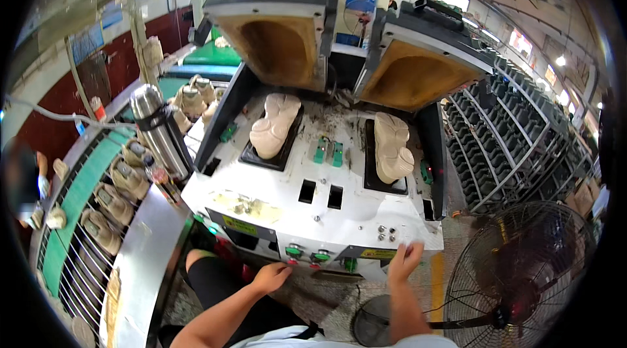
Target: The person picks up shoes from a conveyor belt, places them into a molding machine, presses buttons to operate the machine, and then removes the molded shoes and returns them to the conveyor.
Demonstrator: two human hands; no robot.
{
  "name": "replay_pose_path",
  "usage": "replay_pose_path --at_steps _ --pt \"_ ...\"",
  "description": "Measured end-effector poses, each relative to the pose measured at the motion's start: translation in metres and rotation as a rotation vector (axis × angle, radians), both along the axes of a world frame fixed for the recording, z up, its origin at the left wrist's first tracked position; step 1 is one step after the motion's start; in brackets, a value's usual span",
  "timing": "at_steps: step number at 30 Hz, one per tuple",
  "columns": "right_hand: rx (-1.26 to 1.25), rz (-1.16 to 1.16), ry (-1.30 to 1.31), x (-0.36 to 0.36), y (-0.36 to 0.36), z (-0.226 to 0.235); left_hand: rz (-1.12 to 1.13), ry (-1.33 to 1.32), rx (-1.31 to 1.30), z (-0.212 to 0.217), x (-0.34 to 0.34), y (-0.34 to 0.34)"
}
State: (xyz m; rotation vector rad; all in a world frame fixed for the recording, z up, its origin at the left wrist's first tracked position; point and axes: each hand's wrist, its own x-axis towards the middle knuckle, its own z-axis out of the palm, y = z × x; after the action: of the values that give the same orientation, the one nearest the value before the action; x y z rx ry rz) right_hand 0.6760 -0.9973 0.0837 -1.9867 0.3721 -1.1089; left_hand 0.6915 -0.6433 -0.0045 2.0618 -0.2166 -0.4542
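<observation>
Head view, looking down over a white two-station press machine (313, 207) with both padded lids raised. Left hand (271, 277) reaching to the front panel, fingers loosely curled and empty, touching just below the round green push buttons (307, 253). Right hand (405, 260) resting open and empty on the front right corner, fingers spread. Lying well beyond both hands, two beige moulded shoe soles (274, 124) (394, 147) on black plates. Standing left, a steel flask (160, 129); lower right, a black floor fan (522, 269).
</observation>
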Motion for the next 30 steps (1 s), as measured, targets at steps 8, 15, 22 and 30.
replay_pose_path --at_steps 8,15,22,30 --pt "1.327 -0.179 -0.024 -0.034 -0.069 -0.056 -0.146 0.243 -0.230 0.007 0.037 -0.077" --pt "0.361 0.580 0.459 -0.030 0.114 -0.089 0.570 -0.068 -0.101 -0.015 -0.016 0.104" --pt "-0.180 0.811 -0.037 0.148 0.306 0.033 1.559 -0.452 0.510 -0.030 -0.217 0.349" --pt "-0.546 0.253 0.665 0.392 0.321 0.109 1.999 -0.320 0.253 -0.105 -0.266 0.381"
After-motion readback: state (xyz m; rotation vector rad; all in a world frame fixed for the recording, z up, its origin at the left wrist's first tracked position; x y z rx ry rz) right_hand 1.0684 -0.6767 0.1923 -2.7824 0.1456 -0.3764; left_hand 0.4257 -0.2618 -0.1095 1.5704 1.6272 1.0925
